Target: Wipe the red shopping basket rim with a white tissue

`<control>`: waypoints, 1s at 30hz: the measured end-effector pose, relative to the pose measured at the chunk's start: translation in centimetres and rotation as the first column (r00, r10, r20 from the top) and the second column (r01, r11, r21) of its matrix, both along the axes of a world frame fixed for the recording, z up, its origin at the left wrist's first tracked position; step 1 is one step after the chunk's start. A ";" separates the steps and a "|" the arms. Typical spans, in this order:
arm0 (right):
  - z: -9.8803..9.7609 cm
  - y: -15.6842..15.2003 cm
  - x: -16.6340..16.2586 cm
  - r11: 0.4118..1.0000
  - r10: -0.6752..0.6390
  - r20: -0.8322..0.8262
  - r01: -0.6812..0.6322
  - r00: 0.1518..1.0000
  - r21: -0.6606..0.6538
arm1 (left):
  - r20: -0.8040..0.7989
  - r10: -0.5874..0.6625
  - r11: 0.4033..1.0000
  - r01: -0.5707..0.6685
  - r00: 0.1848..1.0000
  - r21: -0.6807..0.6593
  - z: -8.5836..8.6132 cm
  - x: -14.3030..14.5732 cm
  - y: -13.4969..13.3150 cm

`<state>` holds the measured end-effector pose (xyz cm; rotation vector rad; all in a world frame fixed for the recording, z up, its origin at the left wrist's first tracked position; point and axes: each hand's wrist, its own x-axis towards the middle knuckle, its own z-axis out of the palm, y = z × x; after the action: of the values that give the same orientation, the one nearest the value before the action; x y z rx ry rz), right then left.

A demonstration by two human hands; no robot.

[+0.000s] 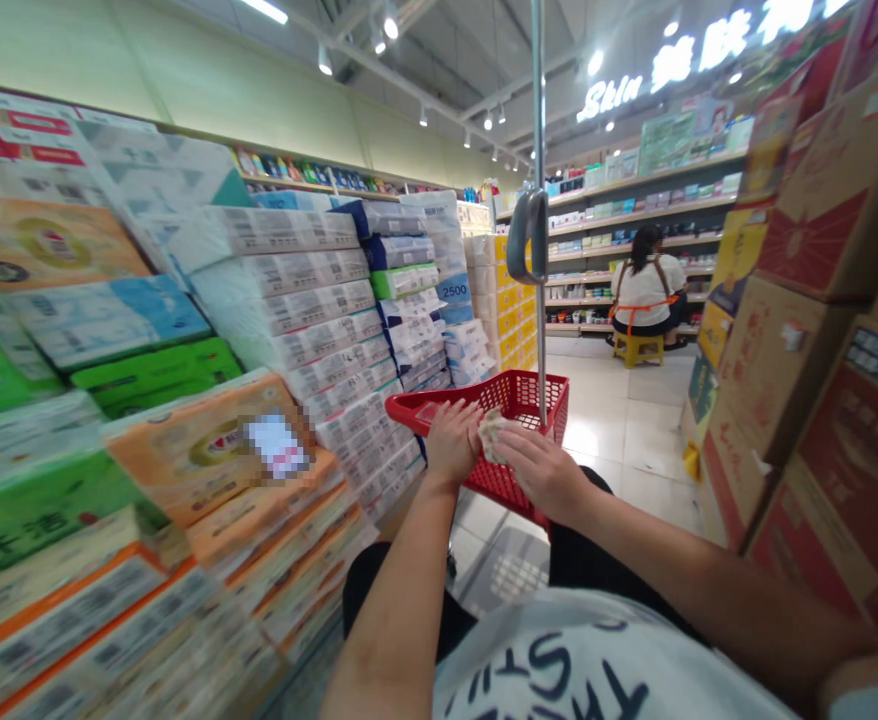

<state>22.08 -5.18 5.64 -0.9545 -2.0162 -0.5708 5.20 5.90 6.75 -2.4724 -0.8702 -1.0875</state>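
Note:
A red plastic shopping basket (559, 400) with perforated sides stands in front of my knees. My left hand (454, 442) lies on its near rim at the left, fingers stretched out over the edge. A crumpled whitish cloth (492, 434) is under the fingers of my right hand (544, 468), which presses it against the basket's near rim. The left thumb is close beside the cloth; whether they touch, I cannot tell. A metal pole (539, 330) with a grey loop-shaped handle (527, 238) rises at the basket.
Stacked tissue packs (311, 300) line the left side, with a blurred-out phone-like screen (278, 447) on an orange pack. Cardboard cartons (821, 200) rise at the right. Farther down the aisle, a person (643, 285) sits on a yellow stool (638, 348) by the shelves (581, 222).

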 end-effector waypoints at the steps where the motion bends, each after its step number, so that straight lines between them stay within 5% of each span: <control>1: -0.5 -0.8 0.1 0.999 0.033 0.046 -0.034 0.998 0.022 | 0.002 -0.002 1.000 0.002 1.000 -0.008 0.0 0.0 0.0; 10: -2.0 -1.9 -0.3 0.999 0.041 0.125 -0.042 0.991 0.012 | 0.018 0.028 0.999 -0.028 0.999 -0.043 0.1 0.5 -0.3; 15: -1.5 -1.4 0.3 0.999 -0.042 -0.018 0.042 0.999 0.027 | 0.029 0.025 0.999 -0.024 0.999 -0.045 0.1 0.6 -0.4; 21: -1.1 -0.9 0.6 1.000 0.013 0.109 -0.011 0.994 -0.021 | 0.016 0.033 0.999 -0.033 0.999 -0.042 0.1 0.4 -0.1; 30: -1.0 -1.0 0.6 0.999 -0.008 0.072 0.011 0.997 -0.046 | 0.014 0.041 0.998 -0.040 0.999 -0.038 0.1 0.6 -0.2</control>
<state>22.63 -6.16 4.68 -0.9837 -2.0979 -0.5734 5.84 5.69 6.81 -2.4690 -0.9491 -1.0872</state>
